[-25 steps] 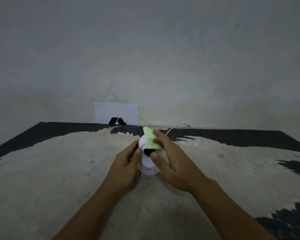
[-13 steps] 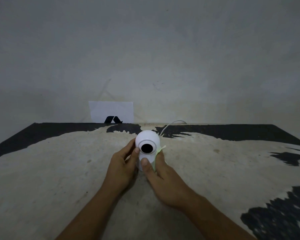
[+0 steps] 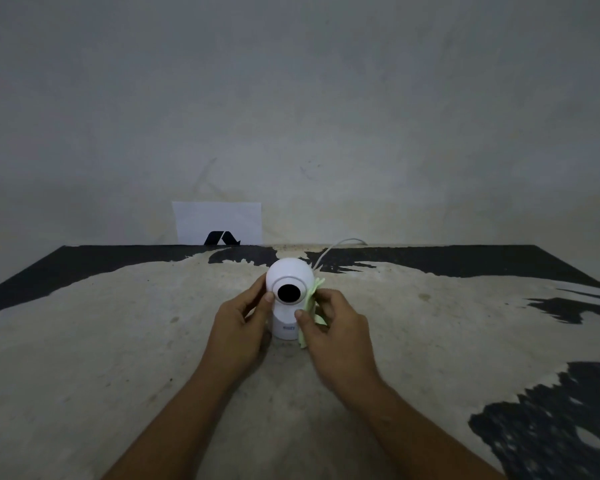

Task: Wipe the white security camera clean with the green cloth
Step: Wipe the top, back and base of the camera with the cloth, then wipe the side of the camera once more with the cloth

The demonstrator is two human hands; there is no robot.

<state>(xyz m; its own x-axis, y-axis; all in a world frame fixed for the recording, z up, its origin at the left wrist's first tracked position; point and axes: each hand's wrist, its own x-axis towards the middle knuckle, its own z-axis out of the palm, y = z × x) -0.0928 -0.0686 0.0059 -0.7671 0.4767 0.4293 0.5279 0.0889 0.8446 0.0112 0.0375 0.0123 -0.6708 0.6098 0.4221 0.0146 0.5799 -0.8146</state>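
Green cloth (image 3: 309,308) pinched in our right hand (image 3: 335,327) rubs the round white plastic security camera's (image 3: 289,299) side; left hand (image 3: 239,323) clasps it; next, the back.

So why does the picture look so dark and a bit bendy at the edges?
Head view: the light is dim and flat, so the wall looks grey and only soft shadows sit under the hands; the white security camera is the brightest thing, with no glare on its lens. The wide lens stretches the forearms at the bottom edge. The green cloth looks slightly soft.

1 camera (image 3: 289,278), 1 cloth (image 3: 310,306), 2 hands (image 3: 238,323) (image 3: 340,327), 1 cable (image 3: 336,244)
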